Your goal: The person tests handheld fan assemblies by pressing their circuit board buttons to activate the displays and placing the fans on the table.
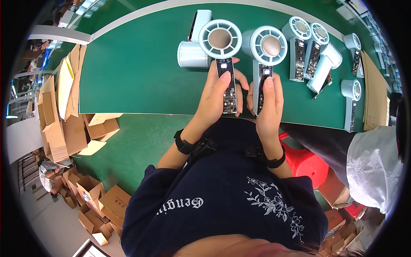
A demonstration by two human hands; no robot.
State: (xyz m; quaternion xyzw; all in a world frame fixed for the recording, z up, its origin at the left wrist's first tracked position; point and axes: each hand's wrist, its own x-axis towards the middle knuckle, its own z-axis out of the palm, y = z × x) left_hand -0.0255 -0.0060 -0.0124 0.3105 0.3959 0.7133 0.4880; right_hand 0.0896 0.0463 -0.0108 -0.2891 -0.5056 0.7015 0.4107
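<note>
My left hand [209, 92] is closed round the handle of a pale blue handheld fan [224, 65]. Its round slotted head points away from me, and a black circuit board shows along the open handle. A second fan [265, 67] of the same kind is gripped in my right hand [270, 96], its board bare too. Each thumb presses on the board just below a small lit white display. Both fans are held side by side above the near edge of the green table [137, 64]. Behind the left one, another pale blue fan [192, 55] lies on the tabletop.
Several more fans [297, 51] with exposed boards lie to the right, one [325, 68] with its board hanging loose. Cardboard sheets [373, 92] lean at the right edge. Cardboard boxes [64, 128] stand at left. A red stool [306, 165] and a person's pale sleeve [372, 165] are at right.
</note>
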